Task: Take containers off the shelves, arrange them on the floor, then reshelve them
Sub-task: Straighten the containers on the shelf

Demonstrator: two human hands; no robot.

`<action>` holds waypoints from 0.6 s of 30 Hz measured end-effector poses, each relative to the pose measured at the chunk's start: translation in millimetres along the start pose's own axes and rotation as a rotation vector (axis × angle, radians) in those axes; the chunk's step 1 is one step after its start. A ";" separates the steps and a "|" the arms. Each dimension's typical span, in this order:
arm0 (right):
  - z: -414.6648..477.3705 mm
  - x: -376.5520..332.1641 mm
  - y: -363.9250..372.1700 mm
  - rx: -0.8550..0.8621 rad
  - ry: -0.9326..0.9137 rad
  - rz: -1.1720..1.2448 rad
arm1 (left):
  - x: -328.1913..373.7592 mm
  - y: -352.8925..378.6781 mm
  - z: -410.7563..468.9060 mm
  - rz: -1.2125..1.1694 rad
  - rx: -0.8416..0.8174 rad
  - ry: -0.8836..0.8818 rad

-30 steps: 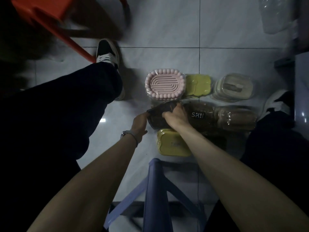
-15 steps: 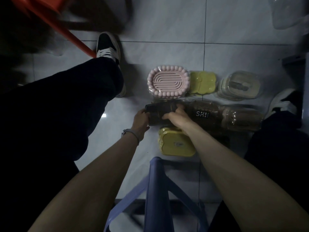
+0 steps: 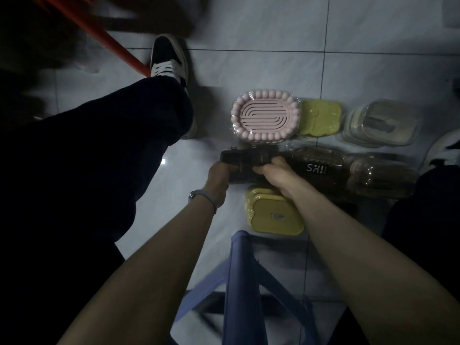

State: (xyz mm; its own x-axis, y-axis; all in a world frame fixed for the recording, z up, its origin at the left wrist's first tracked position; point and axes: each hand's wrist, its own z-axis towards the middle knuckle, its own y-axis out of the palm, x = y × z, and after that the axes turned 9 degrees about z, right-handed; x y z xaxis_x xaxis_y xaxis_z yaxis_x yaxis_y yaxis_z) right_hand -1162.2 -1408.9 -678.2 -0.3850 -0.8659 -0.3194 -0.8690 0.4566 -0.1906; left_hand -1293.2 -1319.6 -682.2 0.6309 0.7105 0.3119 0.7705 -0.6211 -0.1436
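- Standing nearest, a blue plastic stool (image 3: 239, 282) rises between the person's two forearms.
- Just beyond it, a yellow lidded box (image 3: 273, 216) lies on the tiled floor (image 3: 249, 33), its far edge under the right wrist.
- The left hand (image 3: 219, 178), with a band on its wrist, curls round the left end of a dark container (image 3: 245, 161).
- The right hand (image 3: 276, 175) grips the same container from the right, fingers bent over its top.
- That container lies between the yellow box and a pink beaded tray (image 3: 265, 115); whether it touches the floor is unclear.
- To its right, in the same row, are a brown wrapped container (image 3: 321, 166) with white lettering and a second brown one (image 3: 380, 178).
- In the far row, right of the pink tray, are a yellow-green container (image 3: 319, 118) and a clear lidded box (image 3: 380, 125).
- Farther left, a black-and-white shoe (image 3: 169, 58) stands by an orange leg (image 3: 119, 51).
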 end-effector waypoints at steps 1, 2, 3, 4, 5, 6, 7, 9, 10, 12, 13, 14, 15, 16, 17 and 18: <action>-1.1 0.1 0.3 -0.002 -0.009 0.004 | 0.1 1.1 0.2 -0.010 0.006 -0.002; -3.2 -0.8 1.1 -0.007 -0.018 -0.003 | -0.9 1.5 1.0 -0.012 0.019 -0.001; -3.8 -1.0 2.3 -0.014 -0.025 -0.011 | -0.8 1.4 -0.1 -0.012 0.031 -0.003; -4.8 -2.0 3.3 -0.020 -0.028 -0.024 | -0.9 0.7 -2.3 -0.017 0.036 -0.011; -5.5 -3.3 4.6 -0.027 -0.033 -0.035 | -0.4 -0.3 -5.0 -0.025 0.041 -0.026; -7.5 -6.1 5.6 -0.037 -0.040 -0.045 | 0.3 -1.6 -7.4 -0.033 0.046 -0.030; -7.8 -7.7 6.5 -0.045 -0.053 -0.050 | 1.5 -3.2 -11.4 -0.039 0.052 -0.023; -12.6 -12.3 7.0 -0.054 -0.076 -0.079 | 3.2 -6.5 -20.3 -0.018 0.073 0.034; -13.6 -13.1 7.1 -0.060 -0.089 -0.102 | 3.1 -9.3 -24.1 0.001 0.072 0.068; -20.4 -17.4 8.8 -0.084 -0.115 -0.135 | 3.9 -16.8 -33.3 0.024 0.061 0.110; -24.7 -19.7 10.2 -0.093 -0.132 -0.153 | 4.9 -22.0 -39.4 0.034 0.065 0.120; -30.5 -22.8 11.2 -0.104 -0.152 -0.175 | 6.3 -27.1 -45.6 0.039 0.071 0.124; -36.9 -25.4 12.0 -0.117 -0.170 -0.188 | 7.7 -31.8 -52.4 0.038 0.076 0.128; -42.8 -26.8 12.9 -0.128 -0.186 -0.191 | 9.4 -36.5 -59.3 0.031 0.081 0.136; -48.0 -27.7 13.8 -0.131 -0.202 -0.194 | 12.4 -40.2 -66.9 0.020 0.080 0.147; -55.1 -29.4 13.8 -0.135 -0.214 -0.188 | 15.1 -43.5 -74.5 0.015 0.079 0.160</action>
State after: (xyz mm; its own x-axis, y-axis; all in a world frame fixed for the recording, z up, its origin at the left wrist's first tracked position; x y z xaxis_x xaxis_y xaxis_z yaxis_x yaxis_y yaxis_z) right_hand -1180.0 -1388.3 -620.3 -0.1518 -0.8632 -0.4815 -0.9577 0.2490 -0.1445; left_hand -1324.0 -1306.5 -601.3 0.6246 0.6358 0.4534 0.7698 -0.5991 -0.2204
